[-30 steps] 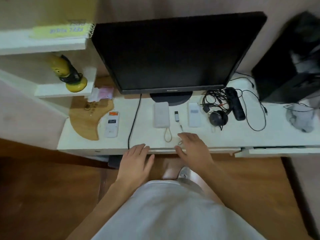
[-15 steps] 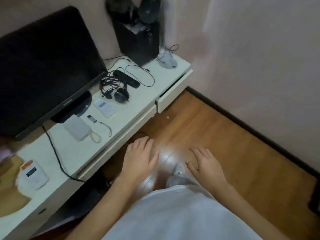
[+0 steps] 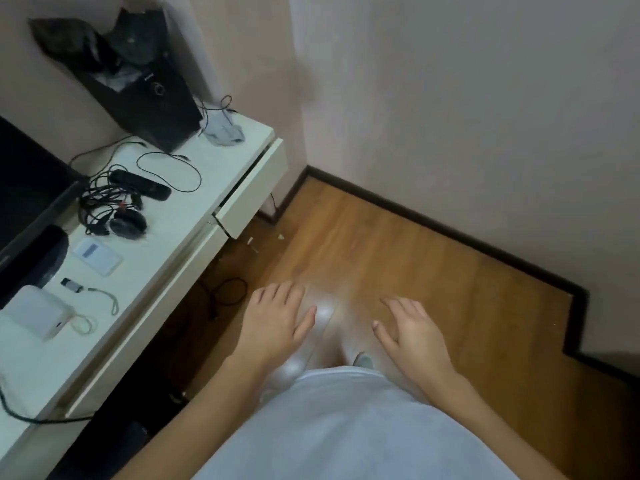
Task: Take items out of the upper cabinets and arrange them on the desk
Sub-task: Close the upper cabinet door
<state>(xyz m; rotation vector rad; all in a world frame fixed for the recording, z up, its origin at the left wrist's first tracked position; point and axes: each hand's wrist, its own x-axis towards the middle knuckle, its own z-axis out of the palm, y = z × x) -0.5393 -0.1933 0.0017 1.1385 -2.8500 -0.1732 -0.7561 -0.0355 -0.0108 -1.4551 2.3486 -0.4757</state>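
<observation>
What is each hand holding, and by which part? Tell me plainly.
Nothing is held. The left hand and the right hand are both open and empty, above the wooden floor.

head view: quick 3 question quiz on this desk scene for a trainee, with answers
1. True or false: the left hand and the right hand both hold nothing.
2. Which lies right beside the headphones on the desk? A) black remote B) mug C) keyboard
3. Fill in: at the desk's far end, near the wall, a ____ stands slightly open.

Key: 1 true; 2 A; 3 drawer
</observation>
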